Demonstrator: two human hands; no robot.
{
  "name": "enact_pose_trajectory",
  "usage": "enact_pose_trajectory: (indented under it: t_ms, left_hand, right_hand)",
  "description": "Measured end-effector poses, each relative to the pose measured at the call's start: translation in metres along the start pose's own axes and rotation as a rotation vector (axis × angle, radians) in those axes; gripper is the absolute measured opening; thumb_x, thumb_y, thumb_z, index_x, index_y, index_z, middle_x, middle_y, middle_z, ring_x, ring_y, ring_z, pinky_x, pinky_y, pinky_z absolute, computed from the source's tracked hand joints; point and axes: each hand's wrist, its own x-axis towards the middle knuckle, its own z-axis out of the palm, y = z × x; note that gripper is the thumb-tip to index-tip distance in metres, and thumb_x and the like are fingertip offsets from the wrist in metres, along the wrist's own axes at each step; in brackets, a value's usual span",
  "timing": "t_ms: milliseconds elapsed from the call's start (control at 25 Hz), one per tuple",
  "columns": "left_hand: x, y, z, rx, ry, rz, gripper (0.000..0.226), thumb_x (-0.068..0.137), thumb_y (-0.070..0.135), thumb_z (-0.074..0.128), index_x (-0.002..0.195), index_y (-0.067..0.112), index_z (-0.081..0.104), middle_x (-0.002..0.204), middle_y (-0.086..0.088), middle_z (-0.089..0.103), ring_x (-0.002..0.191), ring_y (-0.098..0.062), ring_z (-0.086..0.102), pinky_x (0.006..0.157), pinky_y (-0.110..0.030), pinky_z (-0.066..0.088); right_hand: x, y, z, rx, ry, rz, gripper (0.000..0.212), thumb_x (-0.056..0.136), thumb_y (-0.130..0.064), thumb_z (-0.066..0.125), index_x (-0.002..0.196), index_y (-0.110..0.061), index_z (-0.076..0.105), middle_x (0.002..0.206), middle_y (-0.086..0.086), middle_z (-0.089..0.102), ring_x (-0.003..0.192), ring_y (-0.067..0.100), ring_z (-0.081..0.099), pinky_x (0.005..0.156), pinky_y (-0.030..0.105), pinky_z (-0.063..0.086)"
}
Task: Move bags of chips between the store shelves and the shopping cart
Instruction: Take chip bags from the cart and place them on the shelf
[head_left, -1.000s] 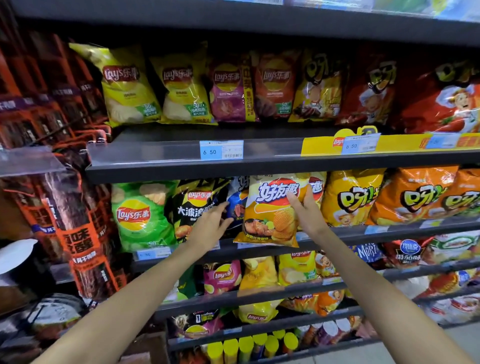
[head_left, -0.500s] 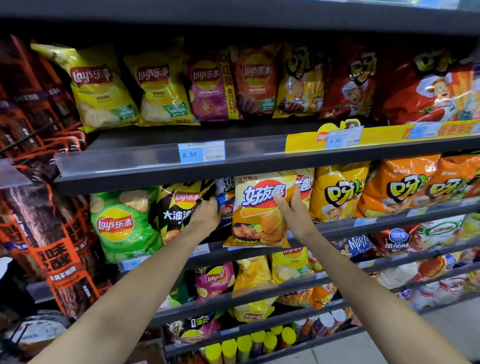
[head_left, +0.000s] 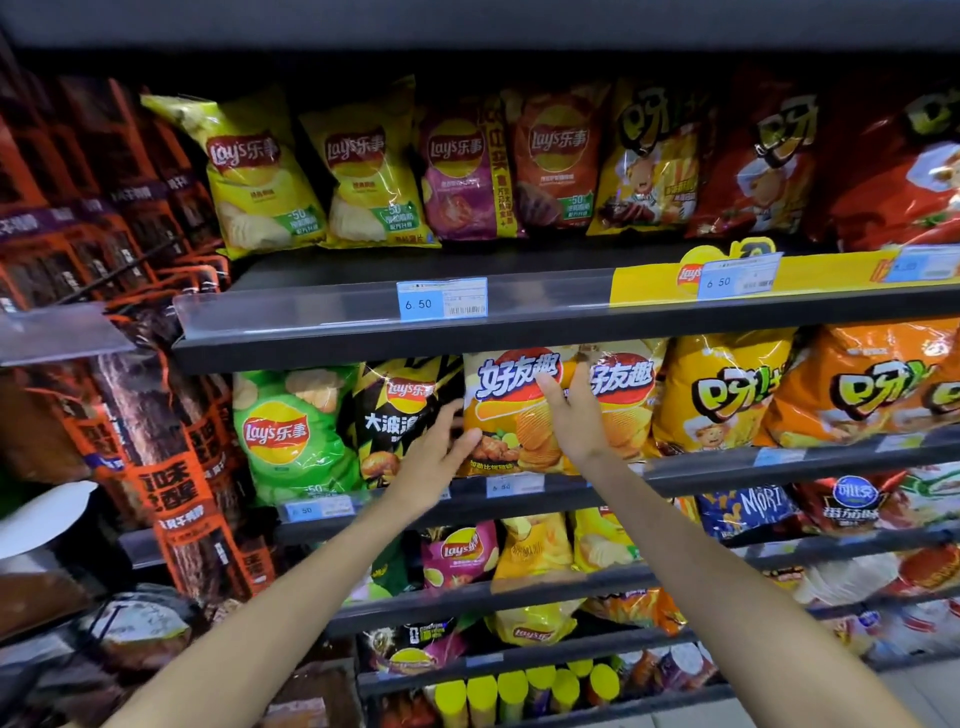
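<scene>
Hands on orange chip bag, left hand grip released, right hand grip released, fingers flat against it.

Two bare forearms, no sleeves in view, left hand, right hand, slim wrists, short plain nails

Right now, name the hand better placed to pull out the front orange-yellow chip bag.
Left, probably: the left hand touches the front orange-yellow bag's edge; the right hand lies flat across it.
</scene>
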Motion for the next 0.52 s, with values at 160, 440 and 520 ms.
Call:
enact_pose_trajectory:
  t_ms: [160, 440, 520]
  left_hand:
    - [0.002, -0.006, 0.009, 0.087, -0.010, 0.020, 0.094, 0.092, 0.028, 0.067, 0.154, 0.030, -0.003, 0.144, 0.003, 0.047, 0.125, -0.011, 0.051, 0.101, -0.028, 0.040]
    - [0.005, -0.013, -0.001, 0.121, 0.041, -0.016, 0.098, 0.096, 0.022, 0.063, 0.154, 0.030, -0.015, 0.151, -0.002, 0.039, 0.132, -0.019, 0.045, 0.108, -0.038, 0.041]
    - [0.003, -0.017, 0.003, 0.183, 0.020, -0.011, 0.102, 0.095, 0.023, 0.065, 0.154, 0.031, -0.017, 0.149, -0.004, 0.042, 0.128, -0.022, 0.048, 0.105, -0.041, 0.044]
  right_hand:
    - [0.000, -0.005, 0.008, 0.009, -0.039, -0.009, 0.027, 0.102, -0.038, 0.046, 0.118, -0.021, 0.032, 0.121, 0.011, 0.054, 0.112, 0.021, 0.058, 0.092, 0.038, 0.055]
    - [0.000, -0.014, 0.016, 0.025, -0.160, -0.036, 0.034, 0.102, -0.047, 0.042, 0.124, -0.023, 0.031, 0.127, 0.006, 0.050, 0.123, 0.024, 0.051, 0.106, 0.045, 0.044]
    - [-0.003, -0.009, 0.014, 0.033, -0.154, -0.072, 0.045, 0.102, -0.044, 0.043, 0.137, -0.020, 0.028, 0.132, 0.000, 0.047, 0.126, 0.017, 0.047, 0.107, 0.039, 0.042]
